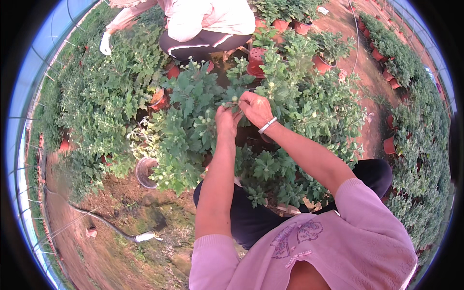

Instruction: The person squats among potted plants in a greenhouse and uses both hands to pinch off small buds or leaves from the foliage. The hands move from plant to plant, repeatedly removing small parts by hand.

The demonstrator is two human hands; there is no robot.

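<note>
My left hand (227,122) pinches a budded stem (230,104) of a leafy potted plant, probably a chrysanthemum. The fingertips of my right hand (256,108) meet at the same stem, close beside the left ones. A round pale green bud (235,98) stands just above the fingers. To the left, more bud clusters (204,122) top the dark green foliage (188,101). A white bracelet (268,125) circles my right wrist. My fingers partly hide the stem, so the exact points of contact are hard to see.
A co-worker (206,21) with a white glove (106,43) crouches ahead among plants. Red pots (256,61) stand beyond my hands. A tipped pot (146,172) lies at left, near a black hose (108,223) on bare soil. A plant row (420,145) runs along the right.
</note>
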